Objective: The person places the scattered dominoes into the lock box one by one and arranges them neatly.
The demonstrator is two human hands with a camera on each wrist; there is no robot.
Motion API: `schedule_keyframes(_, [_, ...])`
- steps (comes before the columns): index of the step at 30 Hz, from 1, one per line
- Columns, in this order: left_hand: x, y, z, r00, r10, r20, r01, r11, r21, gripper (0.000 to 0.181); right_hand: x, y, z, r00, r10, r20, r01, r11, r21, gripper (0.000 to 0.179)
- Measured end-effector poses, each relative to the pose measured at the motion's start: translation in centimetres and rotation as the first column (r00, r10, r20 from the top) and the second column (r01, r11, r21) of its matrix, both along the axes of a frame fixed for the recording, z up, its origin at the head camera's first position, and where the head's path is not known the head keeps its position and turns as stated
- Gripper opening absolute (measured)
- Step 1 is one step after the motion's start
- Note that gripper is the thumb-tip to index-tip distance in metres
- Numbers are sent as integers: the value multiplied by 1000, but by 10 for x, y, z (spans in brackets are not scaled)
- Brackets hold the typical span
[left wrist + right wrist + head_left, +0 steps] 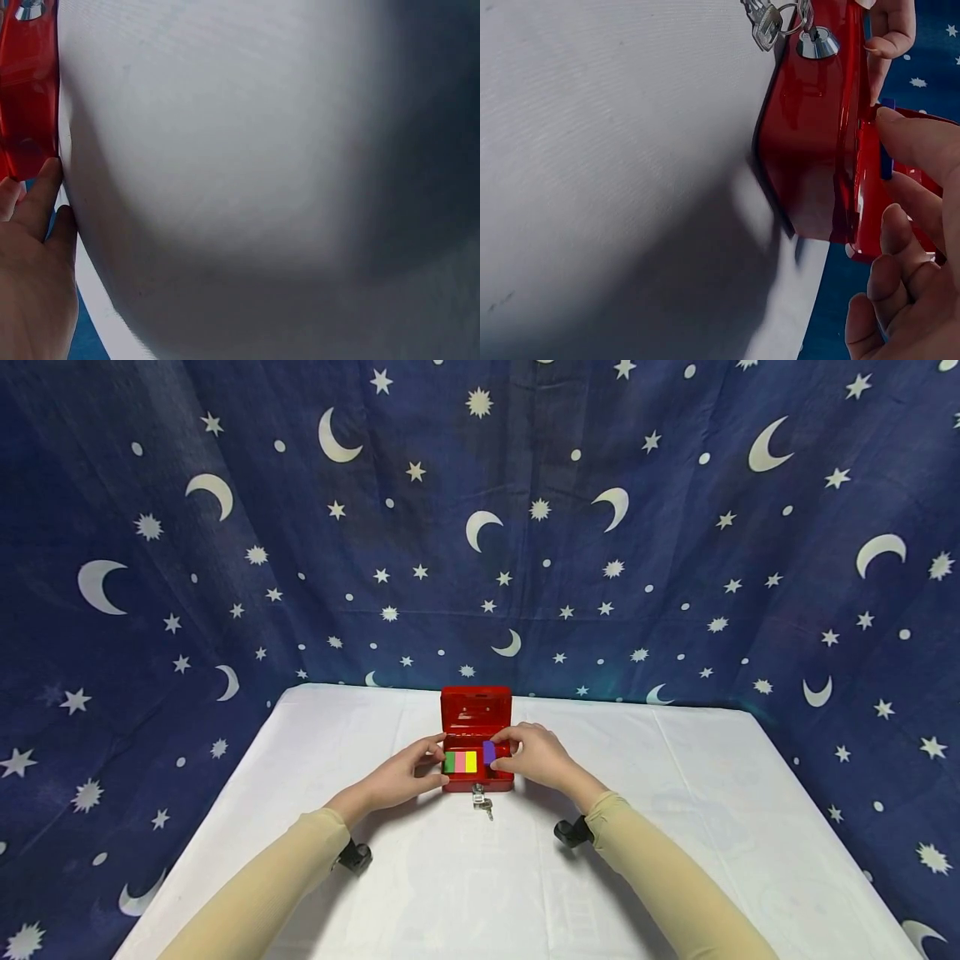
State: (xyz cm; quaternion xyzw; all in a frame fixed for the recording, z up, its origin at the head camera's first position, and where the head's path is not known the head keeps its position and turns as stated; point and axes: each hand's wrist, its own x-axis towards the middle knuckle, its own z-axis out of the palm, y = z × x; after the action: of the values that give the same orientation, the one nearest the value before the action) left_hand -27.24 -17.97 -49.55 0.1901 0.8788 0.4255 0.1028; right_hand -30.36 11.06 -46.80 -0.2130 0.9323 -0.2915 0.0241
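**Right hand (pixel 543 757) held purple block (pixel 489 752) at open red cash box (pixel 498 785)**

The purple block was at the right-hand part of the cash box, pinched on edge between the thumb and the forefinger of the right hand. The other fingers of that hand were loosely bent and held nothing. Whether the block's lower edge touched the floor of the box could not be told.

At the left side of the box, a green block (pixel 449 762), a pink block (pixel 460 762) and a yellow block (pixel 471 762) stood side by side in a row, touching. A gap separated the yellow one from the purple one.

The left hand (pixel 397 774) was about half open at the left end of the box, its thumb at the front corner and its fingers bent toward the rear of that side. It touched the box and had hold of none of the blocks.

The box's lid (pixel 477 708) stood raised at the back. On the front wall was a silver lock (pixel 817 43), with keys (pixel 487 808) hanging from it.

The box sat on a white tablecloth (pixel 450 893), near the far edge. Behind hung a dark blue curtain (pixel 675 552) with white moons and stars. Both arms wore pale yellow sleeves (pixel 262 889), with a black wrist device (pixel 572 832) at each cuff.
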Motion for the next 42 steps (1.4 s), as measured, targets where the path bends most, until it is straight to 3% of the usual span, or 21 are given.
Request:
schedule_keyframes(7, [0, 0, -1, 1000, 6, -2, -6, 1000, -8, 36, 0, -9, 1, 1000, -10, 3, 10, 999, 52, 41])
schedule_keyframes(21, [1, 0, 1, 1000, 4, 12, -4, 1000, -1, 35, -3, -18, -5, 998, -5, -65, 14, 991, 136, 38])
schedule_keyframes(30, [1, -1, 1, 1000, 9, 14, -9, 1000, -9, 38, -3, -23, -5, 995, -17, -95, 39, 972, 233, 41])
schedule_keyframes(42, [1, 0, 1, 1000, 3, 9, -3, 1000, -3, 35, -3, -26, -6, 994, 7, -107, 25, 955, 294, 40])
